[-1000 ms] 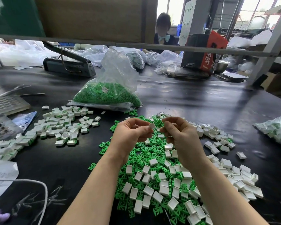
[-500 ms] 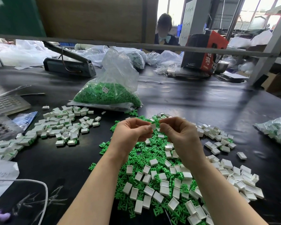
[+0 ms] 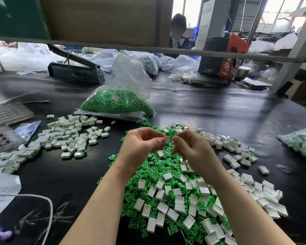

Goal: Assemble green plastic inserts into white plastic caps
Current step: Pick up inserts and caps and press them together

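My left hand [image 3: 141, 144] pinches a small white cap [image 3: 166, 138] between thumb and fingertips, held above the table. My right hand [image 3: 193, 149] is curled beside it, its fingertips meeting the cap; what it holds is hidden by the fingers. Below both hands lies a heap of loose green inserts [image 3: 154, 167] mixed with empty white caps [image 3: 179, 207]. More empty caps [image 3: 237, 152] spread to the right. A pile of assembled caps with green showing [image 3: 69, 137] lies at the left.
A clear bag of green inserts [image 3: 118, 101] stands behind the heap. Another bag of parts [image 3: 302, 142] lies at the right edge. Perforated trays [image 3: 5, 114], paper [image 3: 0, 191] and a white cable [image 3: 48, 206] occupy the left. A person sits across the black table [image 3: 210, 110].
My hands stayed together above the heap. The right hand's fingertips closed in a little against the cap that the left hand pinches.
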The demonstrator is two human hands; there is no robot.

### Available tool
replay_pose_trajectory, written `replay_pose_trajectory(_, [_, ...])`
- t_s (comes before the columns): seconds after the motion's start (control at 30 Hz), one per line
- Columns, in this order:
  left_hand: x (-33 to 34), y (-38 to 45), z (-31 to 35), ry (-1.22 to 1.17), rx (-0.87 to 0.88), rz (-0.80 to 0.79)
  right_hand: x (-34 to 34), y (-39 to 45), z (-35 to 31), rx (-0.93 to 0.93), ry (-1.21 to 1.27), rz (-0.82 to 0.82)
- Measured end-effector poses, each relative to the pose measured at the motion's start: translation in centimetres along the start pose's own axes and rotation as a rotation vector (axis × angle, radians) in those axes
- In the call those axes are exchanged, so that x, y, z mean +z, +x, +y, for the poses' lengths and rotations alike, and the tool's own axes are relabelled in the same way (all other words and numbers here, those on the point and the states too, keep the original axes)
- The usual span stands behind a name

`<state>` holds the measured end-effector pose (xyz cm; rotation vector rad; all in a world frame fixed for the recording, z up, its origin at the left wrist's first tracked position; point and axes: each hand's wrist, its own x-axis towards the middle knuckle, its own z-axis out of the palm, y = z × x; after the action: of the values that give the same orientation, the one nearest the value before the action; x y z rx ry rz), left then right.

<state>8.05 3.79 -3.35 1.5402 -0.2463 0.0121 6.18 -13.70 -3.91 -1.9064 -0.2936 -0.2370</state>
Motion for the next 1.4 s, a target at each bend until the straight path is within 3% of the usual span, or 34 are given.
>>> replay_pose_trajectory(0.17, [0.07,0.1,-0.4,0.225,0.02,-0.1,-0.2,-0.22,0.0,-0.033,-0.282,-0.146])
replay_pose_trajectory(0.4, [-0.33,-0.02,-0.95,0.367,-0.06,-0.297,-0.29,-0.25,0.13,-0.022,-0.276,-0.197])
replay_pose_trajectory(0.8, [-0.21,-0.16,-0.65,0.443,-0.017,-0.346,-0.58,-0.27,0.37,0.056,-0.152,-0.324])
replay_pose_trajectory(1.4, [-0.63,-0.17,-0.38,0.601,0.014,-0.41,-0.87,-0.4,-0.34,-0.034,-0.346,-0.404])
